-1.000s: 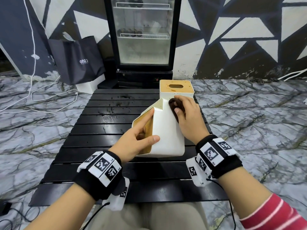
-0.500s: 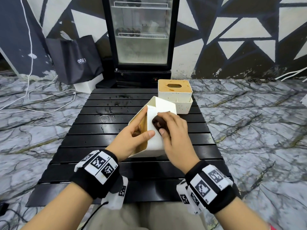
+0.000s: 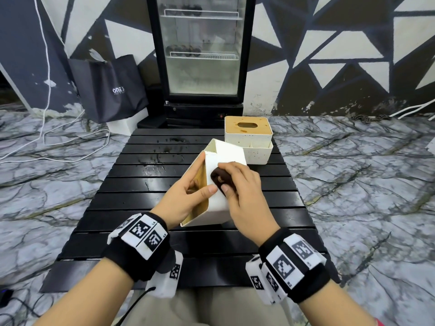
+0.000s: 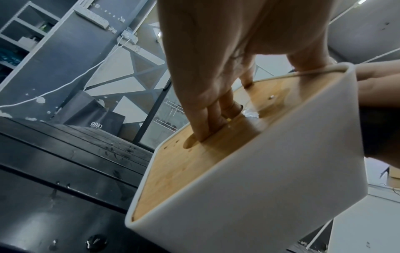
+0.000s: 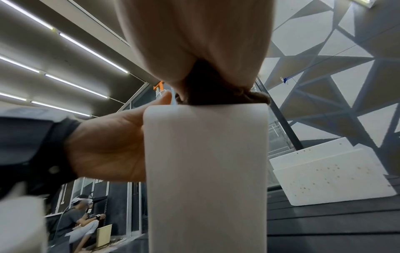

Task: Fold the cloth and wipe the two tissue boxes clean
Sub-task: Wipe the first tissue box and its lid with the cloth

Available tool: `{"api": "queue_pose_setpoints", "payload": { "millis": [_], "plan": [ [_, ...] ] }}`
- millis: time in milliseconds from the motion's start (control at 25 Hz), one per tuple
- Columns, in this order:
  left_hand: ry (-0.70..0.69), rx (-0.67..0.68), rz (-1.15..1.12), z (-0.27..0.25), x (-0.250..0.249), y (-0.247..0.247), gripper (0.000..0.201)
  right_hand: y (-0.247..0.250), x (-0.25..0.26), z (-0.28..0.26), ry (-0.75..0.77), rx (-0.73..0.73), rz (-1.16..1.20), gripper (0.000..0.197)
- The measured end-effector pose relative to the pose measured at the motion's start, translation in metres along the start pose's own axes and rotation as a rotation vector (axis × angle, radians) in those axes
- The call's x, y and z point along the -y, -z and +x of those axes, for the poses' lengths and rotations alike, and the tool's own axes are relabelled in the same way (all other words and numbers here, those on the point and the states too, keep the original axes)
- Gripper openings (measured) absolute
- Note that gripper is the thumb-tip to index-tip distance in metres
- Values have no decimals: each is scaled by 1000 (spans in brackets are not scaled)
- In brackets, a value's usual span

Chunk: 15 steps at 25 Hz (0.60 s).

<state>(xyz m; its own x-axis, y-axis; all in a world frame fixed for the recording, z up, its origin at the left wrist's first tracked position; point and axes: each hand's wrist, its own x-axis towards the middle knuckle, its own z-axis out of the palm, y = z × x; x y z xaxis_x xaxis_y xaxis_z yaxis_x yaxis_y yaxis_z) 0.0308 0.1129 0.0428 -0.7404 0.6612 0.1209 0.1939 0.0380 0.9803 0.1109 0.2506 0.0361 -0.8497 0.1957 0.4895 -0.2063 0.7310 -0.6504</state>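
Note:
My left hand point(image 3: 196, 185) holds a white tissue box point(image 3: 229, 154) tilted up on one edge over the black slatted table point(image 3: 131, 208). In the left wrist view its fingers point(image 4: 207, 123) are hooked into the slot of the wooden lid point(image 4: 173, 171), thumb over the rim. My right hand point(image 3: 239, 182) grips a wadded dark brown cloth point(image 3: 219, 176) and presses it on the box's white face point(image 5: 205, 171). The second tissue box point(image 3: 248, 140), speckled with spots and with a stained wooden lid, stands upright at the far right of the table.
Dark smears and droplets point(image 3: 164, 149) mark the far slats. Behind the table stand a glass-door fridge point(image 3: 202, 55) and a black bag point(image 3: 110, 88). White cables point(image 3: 47, 137) lie on the marble floor at the left. A seated person point(image 5: 80, 220) shows in the right wrist view.
The box has been lifted off the second box's side and tilted up nearer to me. My right hand slid the cloth down its white face toward me. The left grip is unchanged.

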Motion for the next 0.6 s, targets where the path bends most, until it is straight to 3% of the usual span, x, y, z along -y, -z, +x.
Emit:
{"api": "queue_pose_setpoints", "payload": {
  "millis": [160,440,600],
  "plan": [
    [-4,37,-15,-1,-1,0,71,-1,-1,-19,40,-35,1,38],
    [-8,58,42,2,-4,-4,70,4,-3,14,-23,-36,9,40],
    [-12,68,25,2,-3,-1,70,3,-2,-5,13,-20,25,40]
  ]
}}
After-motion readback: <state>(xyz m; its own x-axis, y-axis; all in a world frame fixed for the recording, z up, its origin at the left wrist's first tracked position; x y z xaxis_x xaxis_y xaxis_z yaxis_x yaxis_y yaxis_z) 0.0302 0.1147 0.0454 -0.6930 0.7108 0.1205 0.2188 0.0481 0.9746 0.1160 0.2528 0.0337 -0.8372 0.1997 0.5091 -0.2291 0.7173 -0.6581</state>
